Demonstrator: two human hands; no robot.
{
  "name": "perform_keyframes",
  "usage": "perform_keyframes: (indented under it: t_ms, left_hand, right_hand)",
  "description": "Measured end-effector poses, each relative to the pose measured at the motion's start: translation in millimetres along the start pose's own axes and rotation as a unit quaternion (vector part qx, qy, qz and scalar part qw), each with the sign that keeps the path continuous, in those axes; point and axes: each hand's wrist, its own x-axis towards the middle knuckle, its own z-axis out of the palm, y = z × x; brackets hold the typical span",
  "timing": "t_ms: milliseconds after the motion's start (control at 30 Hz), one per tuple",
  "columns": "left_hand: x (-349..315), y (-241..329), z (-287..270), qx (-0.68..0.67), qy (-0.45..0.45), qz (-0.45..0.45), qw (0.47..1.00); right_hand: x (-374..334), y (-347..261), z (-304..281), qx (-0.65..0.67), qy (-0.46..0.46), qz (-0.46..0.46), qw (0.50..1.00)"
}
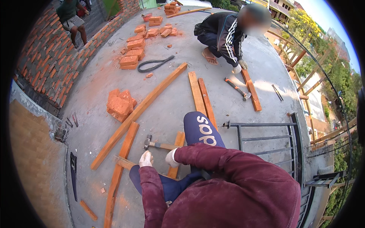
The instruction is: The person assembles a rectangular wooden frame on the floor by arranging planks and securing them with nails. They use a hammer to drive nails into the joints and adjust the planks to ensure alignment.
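My left hand [146, 159], in a white glove, has its fingertips pinched together above a short wooden batten [126, 163]. Whatever sits between them is too small to make out. Close to its right, my gloved right hand [172, 158] is curled, its fingers partly hidden. Just beyond both hands is a hammer [163, 145], its metal head to the left; whether my right hand touches the handle is unclear. Under the handle's right end runs a wooden piece [176, 139] between my knees. The short batten crosses a long plank [121, 171] at my left.
A co-worker [224, 34] crouches ahead, gloved hands on a plank [251, 91] near an orange-handled hammer [237, 89] and pliers [277, 92]. A long beam [140, 114] lies diagonally. Bricks [131, 57], a handsaw [73, 176] and a metal frame [266, 124] surround me.
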Motion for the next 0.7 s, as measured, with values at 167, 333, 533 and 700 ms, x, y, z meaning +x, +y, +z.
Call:
perform_keyframes:
  t_ms: [167,333,533,700]
  left_hand:
    - [18.8,-20.6,-31.2,0.083,0.006,0.112,0.99]
    - [-16.3,7.5,9.0,0.234,-0.023,0.143,0.962]
    - [-15.6,4.7,11.8,0.273,-0.037,0.123,0.953]
    - [-14.5,9.7,15.0,0.271,-0.03,0.128,0.953]
  right_hand:
    - [41.3,1.1,-2.6,-0.035,0.014,0.023,0.999]
    - [19.0,7.5,-1.8,-0.03,0.024,0.009,0.999]
    - [27.7,12.7,-4.0,-0.007,-0.024,0.034,0.999]
    - [-23.1,4.2,-114.7,0.384,0.193,0.019,0.903]
